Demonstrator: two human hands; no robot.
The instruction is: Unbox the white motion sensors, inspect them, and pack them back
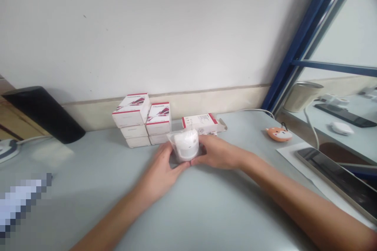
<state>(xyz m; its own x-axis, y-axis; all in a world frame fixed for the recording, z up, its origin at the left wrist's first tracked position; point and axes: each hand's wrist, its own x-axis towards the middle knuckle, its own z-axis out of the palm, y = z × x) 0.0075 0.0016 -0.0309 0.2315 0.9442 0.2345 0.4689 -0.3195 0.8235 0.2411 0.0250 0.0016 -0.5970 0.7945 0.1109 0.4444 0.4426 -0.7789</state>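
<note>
Between my two hands, low over the grey tabletop [188, 204], is a rounded white plastic device [187, 146] wrapped in a clear plastic bag. My left hand [163, 166] grips it from the left side, thumb along the bottom front. From the right, my right hand [216, 153] closes on it, its thumb meeting the lower edge near the other thumb. Just behind lies an opened white and red box [200, 121] with its flap out to the right. To the left, several white and red boxes [131, 115] stand stacked against the wall.
A black cylinder [44, 113] leans at the far left. On the right are an orange animal-faced pouch [279, 133], a dark phone-like device [338, 182] on white paper, and a white cable. A blue-framed mirror or glass panel [290, 60] rises at right.
</note>
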